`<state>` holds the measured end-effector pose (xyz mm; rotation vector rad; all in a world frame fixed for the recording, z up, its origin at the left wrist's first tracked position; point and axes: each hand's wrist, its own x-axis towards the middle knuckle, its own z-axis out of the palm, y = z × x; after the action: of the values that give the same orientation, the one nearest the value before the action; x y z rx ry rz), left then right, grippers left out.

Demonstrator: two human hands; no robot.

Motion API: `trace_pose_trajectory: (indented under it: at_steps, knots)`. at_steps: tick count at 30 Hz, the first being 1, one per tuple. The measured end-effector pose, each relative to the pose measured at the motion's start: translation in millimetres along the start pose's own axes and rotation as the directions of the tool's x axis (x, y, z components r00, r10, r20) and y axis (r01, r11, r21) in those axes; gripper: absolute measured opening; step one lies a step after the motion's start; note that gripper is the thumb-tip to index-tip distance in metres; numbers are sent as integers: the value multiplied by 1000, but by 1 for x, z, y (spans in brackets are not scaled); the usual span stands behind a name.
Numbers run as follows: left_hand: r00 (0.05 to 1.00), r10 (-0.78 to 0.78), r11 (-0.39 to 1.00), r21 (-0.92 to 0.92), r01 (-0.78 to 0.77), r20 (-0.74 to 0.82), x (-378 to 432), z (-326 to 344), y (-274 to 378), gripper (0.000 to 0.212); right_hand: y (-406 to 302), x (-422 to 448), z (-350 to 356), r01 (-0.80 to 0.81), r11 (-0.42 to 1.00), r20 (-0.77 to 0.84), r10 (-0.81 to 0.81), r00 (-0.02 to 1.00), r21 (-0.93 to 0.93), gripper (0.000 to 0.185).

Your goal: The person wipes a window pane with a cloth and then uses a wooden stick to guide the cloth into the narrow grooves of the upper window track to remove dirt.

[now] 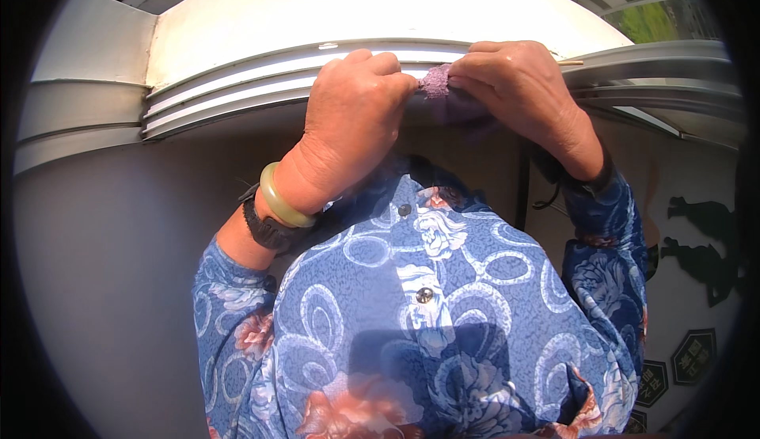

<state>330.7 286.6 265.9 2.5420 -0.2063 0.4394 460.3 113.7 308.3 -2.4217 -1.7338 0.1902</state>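
Observation:
Both of my hands meet over the sliding-window track (237,83). Between them is a small purple cloth (437,81), bunched at the top, with its lower part hanging blurred in shadow. My left hand (356,97) pinches the left end of the bunch between thumb and curled fingers. From the other side, my right hand (513,77) grips the cloth with thumb and fingertips. A thin wooden stick (572,63) pokes out to the right behind my right hand. How far the stick runs into the cloth is hidden by my fingers.
Beyond the track lies a brightly sunlit outer ledge (332,5). Metal window frames (653,65) stand at the right, and a pale window jamb (89,41) bounds the left. Below is a grey wall (107,249). Dark wall decals (703,219), some with writing, are at the right.

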Motion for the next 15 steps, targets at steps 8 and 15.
trace_pose_trajectory:
  at_steps: [8,15]
  knots:
    - [989,-104,977,-195,82,-107,2,-1,-2,5,6,-6,6,-27,963,-160,73,984,269,8]
    - [940,-46,998,-60,27,-339,52,-35,-27,31,-1,28,-20,-19,940,-577,226,785,342,14]
